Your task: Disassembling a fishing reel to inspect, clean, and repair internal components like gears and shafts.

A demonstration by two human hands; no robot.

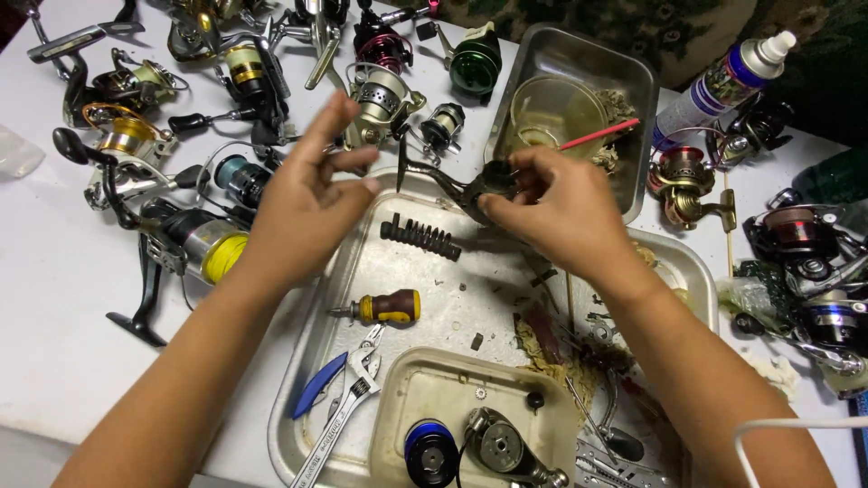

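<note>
While the right hand (565, 212) is pinching a dark reel body (479, 185) between thumb and fingertips, the left hand (307, 194) is hovering just beside it, fingers spread and loosely curled, gripping nothing that shows. Thumb and forefinger of the left hand are nearly meeting, as if on a very small part; whether anything sits between them cannot be told.

The reel body is hanging above the far edge of the big metal tray (307, 361), its thin stem pointing toward the left fingertips.

Judgement on doing this well: the right fingers are gripping near the round end, so the stem end is free to swing; a firmer hold nearer the middle would probably steady it. Keeping the work over the tray seems wise, since any small piece dropped would land there and not among the reels beyond the left knuckles.

Below the left wrist are lying a stubby yellow screwdriver (387, 308) and blue-handled pliers (339, 393). A row of black bits (420, 238) is lying under the gap between both hands, within easy reach.
</note>
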